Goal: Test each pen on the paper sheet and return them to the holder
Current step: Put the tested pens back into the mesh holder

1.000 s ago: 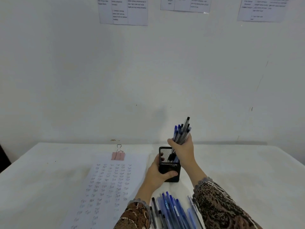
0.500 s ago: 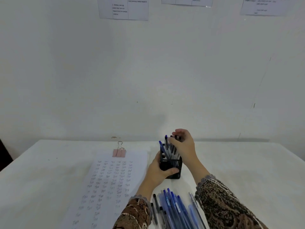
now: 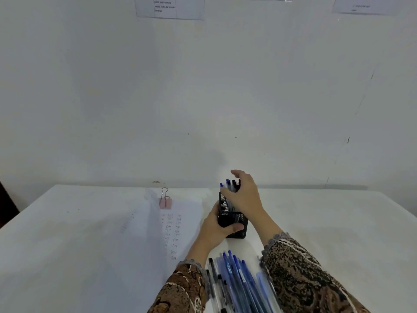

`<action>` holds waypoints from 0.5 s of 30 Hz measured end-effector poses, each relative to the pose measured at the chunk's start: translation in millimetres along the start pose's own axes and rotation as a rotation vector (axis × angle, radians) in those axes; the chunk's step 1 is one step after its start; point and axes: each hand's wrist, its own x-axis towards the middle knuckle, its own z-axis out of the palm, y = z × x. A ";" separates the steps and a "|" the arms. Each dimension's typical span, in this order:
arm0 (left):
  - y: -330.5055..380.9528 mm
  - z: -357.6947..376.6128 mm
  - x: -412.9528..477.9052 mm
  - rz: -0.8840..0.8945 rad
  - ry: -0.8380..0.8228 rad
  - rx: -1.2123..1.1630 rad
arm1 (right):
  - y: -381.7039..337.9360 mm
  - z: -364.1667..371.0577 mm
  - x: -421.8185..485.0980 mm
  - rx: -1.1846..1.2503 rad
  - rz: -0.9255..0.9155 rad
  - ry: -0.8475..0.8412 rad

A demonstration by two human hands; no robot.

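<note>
holder (image 3: 235, 222) on counter (image 3: 316, 222), gripped by left hand (image 3: 214, 229) | right hand (image 3: 244, 197) over pens (image 3: 228, 185) stood inside, grip blurred, cannot be told | risk: holder tipped if pens are snagged

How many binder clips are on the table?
1. The pink clip sits at the far edge of the sheet, left of the holder. The sleeves could hide others.

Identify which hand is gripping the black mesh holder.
The left hand, wrapped round the holder; the right hand is at the pens standing in it.
</note>
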 end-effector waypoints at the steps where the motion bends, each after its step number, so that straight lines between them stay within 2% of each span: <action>1: -0.6 -0.1 0.4 -0.001 0.000 0.002 | -2.3 -5.9 -4.1 0.010 0.009 0.016; 4: -3.6 0.5 2.6 -0.017 0.010 0.005 | 0.1 -36.0 -34.5 0.064 0.132 0.173; 5: -4.5 0.4 3.2 -0.022 0.012 0.010 | 8.5 -47.0 -50.1 0.027 0.225 0.160; 6: -3.9 0.6 3.3 -0.030 0.016 0.016 | 19.3 -56.0 -67.1 -0.060 0.343 0.085; 9: -4.4 0.1 3.8 -0.040 0.001 0.021 | 43.2 -62.0 -122.4 -0.377 0.642 -0.288; 11: -3.3 -0.3 3.5 -0.041 -0.002 0.022 | 36.2 -51.9 -149.5 -0.480 0.660 -0.395; 15: -2.5 -0.2 3.8 -0.055 -0.012 0.004 | 8.4 -27.4 -176.1 -0.563 0.547 -0.461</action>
